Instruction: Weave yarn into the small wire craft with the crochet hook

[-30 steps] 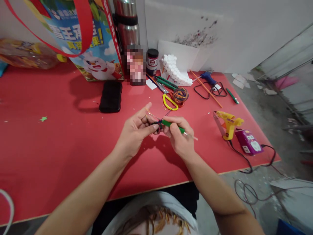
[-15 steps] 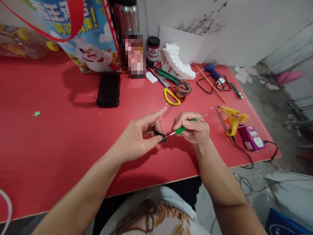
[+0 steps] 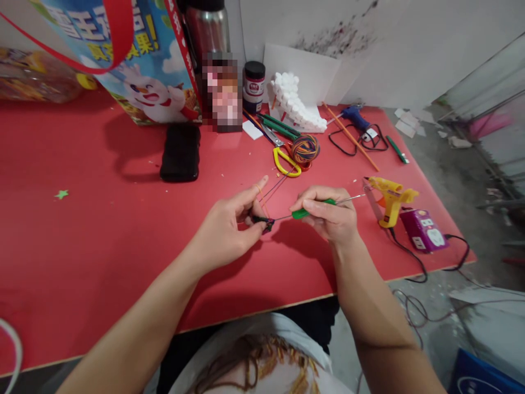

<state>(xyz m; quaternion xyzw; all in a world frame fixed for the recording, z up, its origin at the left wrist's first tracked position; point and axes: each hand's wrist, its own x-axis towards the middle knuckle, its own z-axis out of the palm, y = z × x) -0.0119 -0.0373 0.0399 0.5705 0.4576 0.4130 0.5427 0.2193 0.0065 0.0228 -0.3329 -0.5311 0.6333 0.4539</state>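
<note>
My left hand (image 3: 229, 227) pinches a small dark piece of crochet work (image 3: 268, 225) between thumb and fingers. A strand of yarn (image 3: 262, 193) runs over its raised index finger and back to a multicoloured yarn ball (image 3: 305, 149). My right hand (image 3: 330, 213) is closed round the green handle of a crochet hook (image 3: 304, 213), which has a metal shaft at both ends. The left shaft tip reaches the dark piece; whether it is inside a stitch is too small to tell. Yellow-handled scissors (image 3: 287, 163) lie beside the yarn ball.
A yellow glue gun (image 3: 389, 200) and a purple power socket block (image 3: 424, 232) lie to the right, with cords. Behind are a blue glue gun (image 3: 356, 117), a white model (image 3: 293, 101), a jar (image 3: 253, 87), a black case (image 3: 180, 152) and a printed bag (image 3: 156, 90).
The hook has shifted right and lies flatter, with more of its shaft showing between the hands. My left hand has moved slightly left with the crochet piece.
</note>
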